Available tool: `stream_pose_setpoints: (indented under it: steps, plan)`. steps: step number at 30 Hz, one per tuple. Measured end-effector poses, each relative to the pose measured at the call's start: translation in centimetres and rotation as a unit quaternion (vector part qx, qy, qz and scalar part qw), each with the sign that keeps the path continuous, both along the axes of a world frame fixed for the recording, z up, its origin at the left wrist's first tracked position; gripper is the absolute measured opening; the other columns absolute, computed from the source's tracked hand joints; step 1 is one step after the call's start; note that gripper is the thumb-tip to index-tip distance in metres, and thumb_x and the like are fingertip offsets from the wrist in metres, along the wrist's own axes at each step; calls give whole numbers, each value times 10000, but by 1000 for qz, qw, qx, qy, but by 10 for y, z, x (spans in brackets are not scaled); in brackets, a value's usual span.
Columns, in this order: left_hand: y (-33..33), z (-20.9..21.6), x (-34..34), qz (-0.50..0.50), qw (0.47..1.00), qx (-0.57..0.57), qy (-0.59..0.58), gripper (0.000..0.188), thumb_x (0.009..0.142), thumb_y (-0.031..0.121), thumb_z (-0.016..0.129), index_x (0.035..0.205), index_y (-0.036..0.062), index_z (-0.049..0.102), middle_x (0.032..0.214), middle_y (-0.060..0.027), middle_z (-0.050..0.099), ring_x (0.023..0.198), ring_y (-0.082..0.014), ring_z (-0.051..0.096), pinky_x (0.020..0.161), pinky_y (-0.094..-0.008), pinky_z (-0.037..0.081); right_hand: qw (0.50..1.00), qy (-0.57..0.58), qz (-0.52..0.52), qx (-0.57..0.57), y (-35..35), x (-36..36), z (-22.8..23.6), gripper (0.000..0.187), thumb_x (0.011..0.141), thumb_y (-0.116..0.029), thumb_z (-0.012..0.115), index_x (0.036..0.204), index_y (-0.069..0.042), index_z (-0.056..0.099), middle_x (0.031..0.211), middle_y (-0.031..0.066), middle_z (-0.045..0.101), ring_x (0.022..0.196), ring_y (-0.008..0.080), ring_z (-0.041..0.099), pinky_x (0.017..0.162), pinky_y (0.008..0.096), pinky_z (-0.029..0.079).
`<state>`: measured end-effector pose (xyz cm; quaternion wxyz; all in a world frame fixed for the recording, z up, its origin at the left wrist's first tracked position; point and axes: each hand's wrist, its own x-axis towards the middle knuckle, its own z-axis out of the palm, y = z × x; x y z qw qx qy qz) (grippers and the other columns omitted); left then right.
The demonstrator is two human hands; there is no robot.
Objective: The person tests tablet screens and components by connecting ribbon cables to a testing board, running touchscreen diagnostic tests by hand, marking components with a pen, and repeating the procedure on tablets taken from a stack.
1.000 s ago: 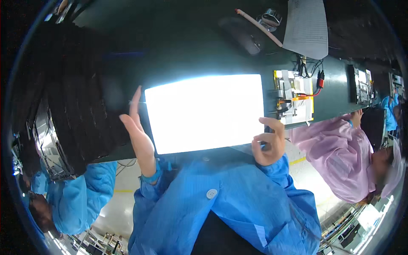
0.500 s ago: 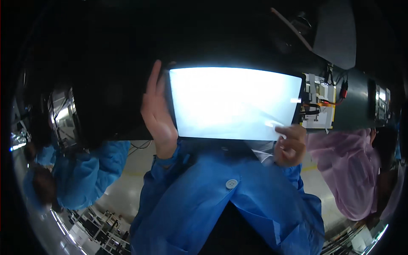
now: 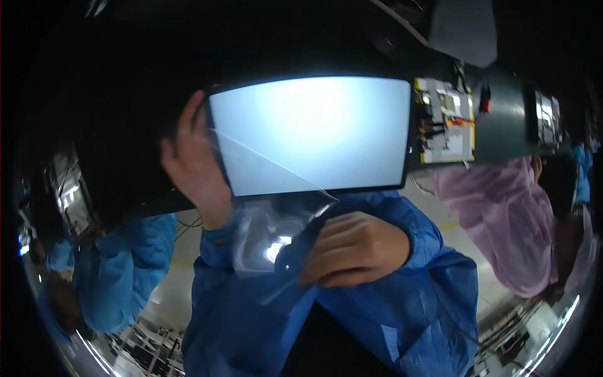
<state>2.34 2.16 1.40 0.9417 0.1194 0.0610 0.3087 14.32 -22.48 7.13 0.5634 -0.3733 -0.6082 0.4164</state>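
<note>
A lit white screen panel point(image 3: 314, 141) with a thin black frame is in front of me. A clear film point(image 3: 264, 232) slants across its lower left part and hangs over its near edge toward my lap, catching the light. My right hand point(image 3: 355, 248), knuckles up and fingers closed, grips the film near my body; the pinched edge is hidden under the fingers. Along the panel's left edge lies my left hand point(image 3: 198, 163), fingers stretched and apart, its palm side against the frame.
Right of the panel lies a circuit board point(image 3: 446, 122) with tape, cables and a red connector point(image 3: 485, 103). A grey flat piece point(image 3: 463, 31) stands farther back. People in a blue sleeve point(image 3: 125, 270) and a pink garment point(image 3: 493, 220) sit on either side.
My right hand has moved from the panel's lower right corner down and left toward my lap, drawing the film off much of the screen. My left hand's fingers have spread wider.
</note>
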Motion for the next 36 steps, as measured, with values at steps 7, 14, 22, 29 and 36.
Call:
stream_pose_setpoints:
  steps: [7, 14, 22, 29, 36]
  plan:
    - [8, -10, -2, -68, 991, 112, -6, 764, 898, 569, 268, 1363, -38, 242, 1420, -277, 241, 1276, -380, 355, 1027, -490, 320, 998, 2, -66, 21, -5, -2, -9, 223, 833, -191, 643, 1012, -58, 652, 959, 100, 659, 806, 204, 635, 705, 300, 491]
    - [-2, -3, 5, -39, 977, 179, 114, 578, 870, 376, 324, 1311, 3, 314, 1392, -285, 282, 1241, -370, 397, 999, -509, 351, 996, 19, -89, 15, -9, 0, -13, 216, 852, -197, 623, 1009, -51, 651, 934, 116, 666, 758, 197, 637, 676, 281, 489]
    - [-11, -5, 10, 142, 758, 509, 383, 381, 876, 261, 386, 1139, 9, 499, 1384, -190, 373, 1262, -282, 401, 1072, -377, 286, 993, 1, -118, 21, -12, 5, -10, 225, 860, -185, 612, 1026, -35, 639, 927, 123, 666, 750, 197, 641, 672, 281, 490]
    - [-36, 54, 1, 197, 612, 674, 364, 126, 786, 175, 591, 809, 51, 600, 1218, -189, 551, 1187, -289, 492, 1047, -350, 327, 714, -262, -649, -23, -42, 36, 12, 526, 756, -20, 669, 1240, 12, 464, 1171, 187, 554, 937, 269, 588, 792, 326, 463]
    - [-76, 101, 27, 21, 511, 836, 199, 173, 652, 179, 787, 787, 122, 693, 1083, -94, 593, 956, -209, 547, 728, -302, 449, 893, -221, -377, -108, 4, 11, 32, 358, 611, 31, 675, 952, -74, 654, 837, 75, 460, 716, 191, 489, 610, 301, 392]
